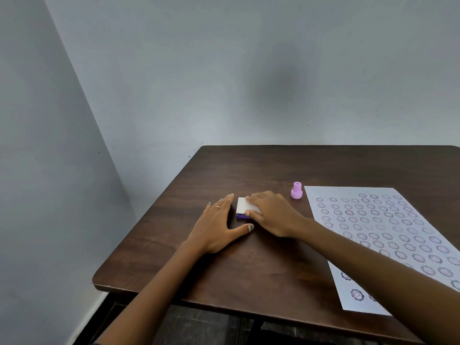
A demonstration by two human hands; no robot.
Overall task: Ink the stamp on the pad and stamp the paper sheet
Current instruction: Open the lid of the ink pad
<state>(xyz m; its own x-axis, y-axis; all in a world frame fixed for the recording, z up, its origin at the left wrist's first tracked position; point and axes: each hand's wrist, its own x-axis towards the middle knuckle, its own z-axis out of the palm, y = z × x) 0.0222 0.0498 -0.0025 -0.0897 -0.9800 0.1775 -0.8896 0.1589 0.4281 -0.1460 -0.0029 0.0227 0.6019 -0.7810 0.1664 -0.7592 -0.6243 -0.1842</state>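
A small ink pad [242, 206] with a white lid and purple base lies shut near the middle of the dark wooden table [249, 168]. My right hand [271, 212] rests over its right side, fingers on the lid and thumb at the front edge. Just to the left, my left hand [220, 225] lies flat on the table with fingers spread, its fingertips beside the pad's left edge. The purple stamp [296, 190] stands upright, untouched, to the right of the pad. A white paper sheet [388, 235] covered with rows of round stamped marks lies at the right.
The table stands in a corner, with a grey wall close behind and another to the left. Its left and front edges are in view, with dark floor below. My right forearm crosses the paper's lower left corner.
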